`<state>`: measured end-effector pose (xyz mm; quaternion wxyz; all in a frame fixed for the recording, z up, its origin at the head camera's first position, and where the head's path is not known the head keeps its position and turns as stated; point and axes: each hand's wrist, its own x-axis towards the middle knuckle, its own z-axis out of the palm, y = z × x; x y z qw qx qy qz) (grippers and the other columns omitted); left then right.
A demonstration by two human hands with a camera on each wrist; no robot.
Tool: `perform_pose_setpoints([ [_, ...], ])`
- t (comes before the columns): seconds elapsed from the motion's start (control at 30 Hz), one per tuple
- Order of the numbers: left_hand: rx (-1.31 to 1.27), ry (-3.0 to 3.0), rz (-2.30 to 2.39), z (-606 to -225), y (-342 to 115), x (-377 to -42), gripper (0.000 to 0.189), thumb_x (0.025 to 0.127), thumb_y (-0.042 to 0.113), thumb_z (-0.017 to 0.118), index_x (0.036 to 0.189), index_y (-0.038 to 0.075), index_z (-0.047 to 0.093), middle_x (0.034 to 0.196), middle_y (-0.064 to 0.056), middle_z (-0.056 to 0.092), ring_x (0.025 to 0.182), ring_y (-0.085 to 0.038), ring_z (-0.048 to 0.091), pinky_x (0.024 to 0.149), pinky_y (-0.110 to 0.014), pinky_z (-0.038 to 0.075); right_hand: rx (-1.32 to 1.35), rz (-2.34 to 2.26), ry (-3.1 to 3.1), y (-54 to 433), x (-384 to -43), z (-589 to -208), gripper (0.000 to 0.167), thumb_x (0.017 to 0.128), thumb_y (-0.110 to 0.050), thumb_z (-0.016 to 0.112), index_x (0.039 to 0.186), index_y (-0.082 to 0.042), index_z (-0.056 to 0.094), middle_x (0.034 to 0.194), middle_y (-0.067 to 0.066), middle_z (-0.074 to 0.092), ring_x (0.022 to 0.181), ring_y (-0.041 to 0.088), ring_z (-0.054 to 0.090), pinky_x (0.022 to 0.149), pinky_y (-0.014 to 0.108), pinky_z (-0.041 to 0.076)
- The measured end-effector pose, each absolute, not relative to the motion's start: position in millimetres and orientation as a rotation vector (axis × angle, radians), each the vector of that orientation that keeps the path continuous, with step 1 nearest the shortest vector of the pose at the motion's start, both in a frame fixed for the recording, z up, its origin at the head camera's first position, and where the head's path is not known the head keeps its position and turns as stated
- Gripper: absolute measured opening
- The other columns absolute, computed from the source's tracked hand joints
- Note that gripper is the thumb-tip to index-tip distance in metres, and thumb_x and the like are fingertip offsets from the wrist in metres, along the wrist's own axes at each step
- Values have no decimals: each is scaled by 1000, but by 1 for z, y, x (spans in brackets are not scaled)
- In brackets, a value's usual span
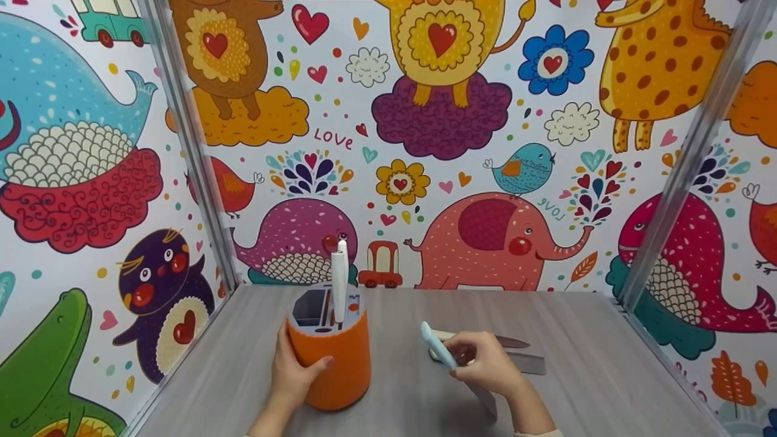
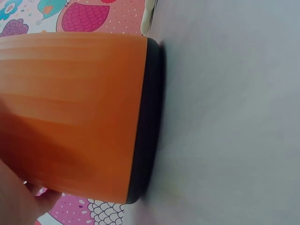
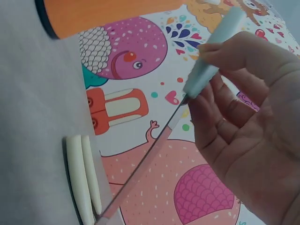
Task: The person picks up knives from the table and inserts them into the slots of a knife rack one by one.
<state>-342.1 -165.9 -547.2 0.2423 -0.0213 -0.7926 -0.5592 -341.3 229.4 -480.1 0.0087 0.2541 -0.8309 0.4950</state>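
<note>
An orange knife block [image 1: 339,370] stands upright on the table, its grey slotted top holding white-handled utensils [image 1: 340,285]. My left hand [image 1: 292,375] grips its left side, thumb across the front; the fingers behind are mostly hidden. In my right hand [image 1: 488,364] I pinch the pale blue handle of a knife [image 3: 212,58] between thumb and fingers. Its blade slants down from the hand, above the table in the right wrist view. Just beyond that hand lie a knife with a dark brownish blade [image 1: 513,342] and one with a broad grey blade [image 1: 529,363], their pale handles partly covered.
The grey wood-grain table [image 1: 243,358] meets a back wall [image 1: 388,121] printed with cartoon animals. Metal posts [image 1: 200,152] stand at the left and right corners, joining patterned side walls.
</note>
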Motion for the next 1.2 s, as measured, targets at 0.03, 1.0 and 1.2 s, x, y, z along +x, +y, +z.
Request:
perform_pose_setpoints([
  [0.03,-49,-2175,-1540,-547,-166,-341,119,80,30,93,168,7,16,168,-22,36,147,-42,44,128,-66,29,796,1565,-2583,229,-340,-480,34,77,-3,87,108,-15,82,96,6,79,80,14,71,71,26,61],
  [1.0,71,-2257,-1495,-503,-152,-315,124,84,50,89,170,12,8,173,-21,22,157,-43,31,128,-63,28,673,1958,-2210,201,-330,-476,32,86,10,78,118,9,71,100,6,79,88,9,74,81,30,66],
  [1.2,55,-2025,-1333,-481,-146,-306,95,90,33,83,163,5,29,158,-22,41,145,-38,46,123,-55,43,665,1960,-2173,192,-331,-477,32,86,7,79,118,7,72,106,12,79,91,14,74,81,29,65],
])
